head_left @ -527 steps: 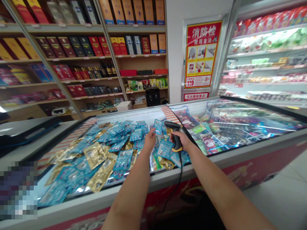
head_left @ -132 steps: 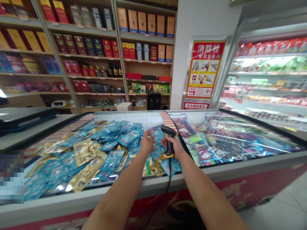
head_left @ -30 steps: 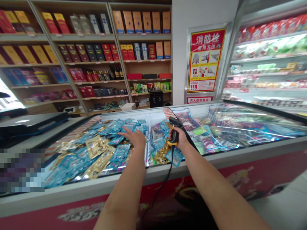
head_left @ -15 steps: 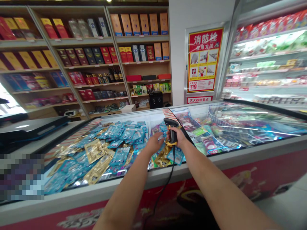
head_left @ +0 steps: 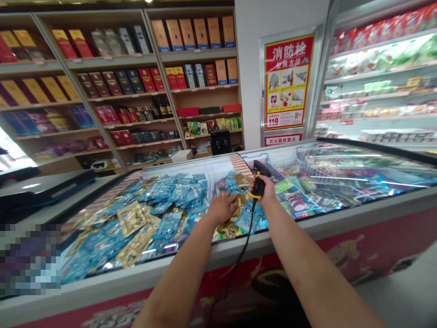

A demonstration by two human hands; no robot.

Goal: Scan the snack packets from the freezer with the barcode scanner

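My right hand [head_left: 268, 189] is wrapped round the grip of a black and yellow barcode scanner [head_left: 260, 180], held above the chest freezer with its head uppermost. A black cable [head_left: 241, 255] hangs from the scanner's handle past the freezer's front edge. My left hand [head_left: 221, 207] is open, its fingers stretched over the packets just left of the scanner; whether they touch is hard to make out. Gold packets [head_left: 228, 228] and a blue packet [head_left: 248, 218] lie below and between my hands. To the left, a large heap of blue packets [head_left: 186, 189] is mixed with gold ones [head_left: 131, 218].
The chest freezer's pale front rim [head_left: 191, 259] runs across in front of me. Its right section holds a wire basket [head_left: 307, 171] and bagged goods under glass. Shelves of boxes [head_left: 201, 54] stand behind, beside a red poster [head_left: 289, 84]. A dark flat device [head_left: 44, 187] sits left.
My right hand has moved right and slightly up with the scanner, away from my left hand. My left hand's fingers have spread over the packets; the small pale thing at its fingertips is no longer visible.
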